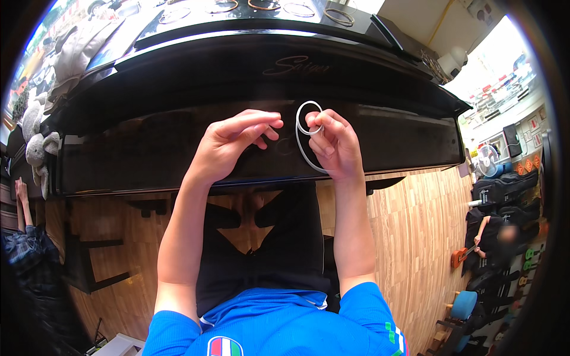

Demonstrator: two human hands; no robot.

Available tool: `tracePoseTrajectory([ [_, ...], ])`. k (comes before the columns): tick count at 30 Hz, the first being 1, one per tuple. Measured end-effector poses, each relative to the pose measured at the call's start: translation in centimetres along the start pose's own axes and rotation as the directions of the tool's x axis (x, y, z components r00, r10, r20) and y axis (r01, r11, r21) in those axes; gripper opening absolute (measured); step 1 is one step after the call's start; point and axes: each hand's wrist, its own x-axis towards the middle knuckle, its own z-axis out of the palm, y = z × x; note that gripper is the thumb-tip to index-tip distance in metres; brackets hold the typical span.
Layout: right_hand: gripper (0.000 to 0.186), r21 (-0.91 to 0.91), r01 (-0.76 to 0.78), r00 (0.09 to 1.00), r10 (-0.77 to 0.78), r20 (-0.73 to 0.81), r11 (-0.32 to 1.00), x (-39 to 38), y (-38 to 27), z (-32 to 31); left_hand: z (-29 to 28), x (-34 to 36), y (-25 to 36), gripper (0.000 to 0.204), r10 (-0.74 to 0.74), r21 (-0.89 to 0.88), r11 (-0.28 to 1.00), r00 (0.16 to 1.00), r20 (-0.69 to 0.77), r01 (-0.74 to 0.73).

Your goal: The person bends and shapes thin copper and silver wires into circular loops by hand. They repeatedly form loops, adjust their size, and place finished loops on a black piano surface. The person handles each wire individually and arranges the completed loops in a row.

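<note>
My right hand [338, 144] pinches a thin white cord [298, 142] between thumb and fingers. The cord makes a small loop above the fingertips, and a longer curve hangs down to the left, its lower end passing behind the hand. Level with it on the left, my left hand [236, 137] is empty, its fingers loosely bent and apart, the tips pointing toward the cord without touching it. Both hands hover in front of the closed lid of a glossy black piano [119, 151].
Several coiled cords [338, 16] lie on the piano's top. A grey plush toy [40, 145] hangs by its left end. Another person's hand [21, 190] shows at far left. At right, a person with a small guitar [459, 257] sits near a blue stool [464, 305] and a fan [487, 159].
</note>
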Motion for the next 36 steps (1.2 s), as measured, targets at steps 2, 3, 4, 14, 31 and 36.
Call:
tracePoseTrajectory([
  [2,0.016,-0.068,-0.004,1.000,0.004,0.005,0.998,0.0,0.1,0.0,-0.1,0.1,0.1,0.028,-0.057,-0.049,0.997,0.993,-0.103,0.052],
  [3,0.016,-0.102,-0.006,1.000,0.007,0.007,0.995,0.0,0.3,0.2,-0.2,0.1,0.2,0.027,-0.086,-0.076,0.994,0.984,-0.153,0.076],
  [4,0.015,-0.124,0.003,1.000,-0.004,-0.013,0.992,0.0,0.4,0.5,-0.2,0.1,0.3,0.025,-0.118,-0.105,0.990,0.972,-0.204,0.098],
  [14,0.013,-0.223,0.016,0.999,-0.026,-0.040,0.975,-0.1,0.5,1.3,1.3,0.0,1.5,0.020,-0.213,0.209,0.945,0.959,-0.188,0.250],
  [31,0.014,-0.445,0.020,0.991,-0.077,-0.110,0.895,-0.3,0.8,2.0,4.1,0.0,0.0,0.018,-0.119,-0.031,0.993,0.947,-0.298,0.115],
  [36,0.014,-0.432,0.011,0.989,-0.075,-0.130,0.902,-0.2,0.9,2.2,4.1,0.2,0.0,0.016,-0.057,-0.068,0.997,0.951,-0.305,0.039],
])
